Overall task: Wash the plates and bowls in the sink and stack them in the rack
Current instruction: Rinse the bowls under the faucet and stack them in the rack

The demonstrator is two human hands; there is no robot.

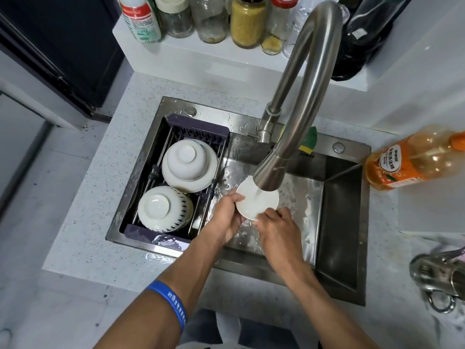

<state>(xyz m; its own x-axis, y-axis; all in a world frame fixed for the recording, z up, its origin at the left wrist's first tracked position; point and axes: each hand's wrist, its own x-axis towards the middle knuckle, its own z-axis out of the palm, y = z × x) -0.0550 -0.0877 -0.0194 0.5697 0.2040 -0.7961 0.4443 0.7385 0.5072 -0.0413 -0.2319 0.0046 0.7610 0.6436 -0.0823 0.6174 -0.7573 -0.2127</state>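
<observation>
Head view. Both hands hold a small white plate [256, 202] over the sink [337, 197], directly beneath the tap [294, 114]. The left hand [226, 217] grips the plate's left edge, thumb over the rim and fingers curled beneath. The right hand [276, 230] grips the near lower edge; its fingertips are hidden behind the plate. Water falls on the plate's centre. The spout head covers the plate's far edge, so that part of the rim cannot be seen.

The rack [176, 127] sits across the left part of the sink. In it: an upturned bowl [185, 158] on a plate [208, 177] at the far end, and a second upturned bowl [163, 210], with dark marks on its side, at the near end. What lies under the bowls cannot be made out.

A green and yellow sponge [309, 139] is mostly hidden behind the tap. An orange bottle [415, 159] lies on the counter [88, 235] at right, cut by the frame edge. A metal vessel [437, 273] at lower right is also cut off. Jars [246, 21] line the rear ledge, tops out of frame. A blue wristband [171, 303] is on the left forearm.
</observation>
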